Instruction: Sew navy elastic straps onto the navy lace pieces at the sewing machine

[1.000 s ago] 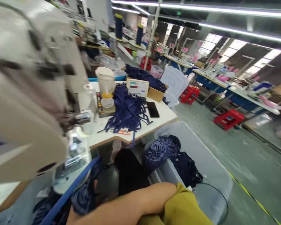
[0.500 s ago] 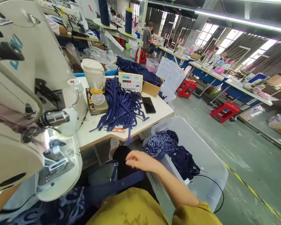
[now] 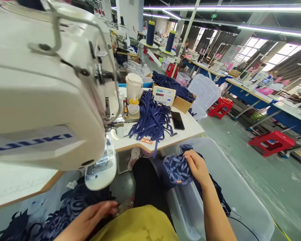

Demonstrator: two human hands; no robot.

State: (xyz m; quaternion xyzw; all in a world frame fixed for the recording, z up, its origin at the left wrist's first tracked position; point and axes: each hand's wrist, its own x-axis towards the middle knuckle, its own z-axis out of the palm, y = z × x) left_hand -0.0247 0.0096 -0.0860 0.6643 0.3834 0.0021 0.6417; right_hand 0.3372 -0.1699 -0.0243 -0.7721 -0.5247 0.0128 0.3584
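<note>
My right hand (image 3: 197, 166) pinches a patterned navy fabric piece (image 3: 176, 170) above the edge of a clear plastic bin (image 3: 240, 180). More dark fabric in the bin shows behind my wrist. Low in the view, my left hand (image 3: 100, 211) has its fingers stretched toward my lap, slightly blurred, with nothing visible in them. Beneath and left of it lies a heap of navy patterned fabric (image 3: 72, 204). The white sewing machine (image 3: 47, 87) fills the left side, its rounded bed (image 3: 102, 174) jutting out above that heap.
On the white table (image 3: 190, 129) lie a bundle of navy straps (image 3: 153, 117), a phone (image 3: 177, 120) and orange snips (image 3: 146, 140). A control panel (image 3: 163, 95) and lidded cup (image 3: 134, 87) stand behind. Red stools (image 3: 271, 142) stand on the floor at right.
My right hand has moved right to the bin and taken hold of patterned fabric there. My left hand has come into fuller view from behind the machine. The view has shifted left.
</note>
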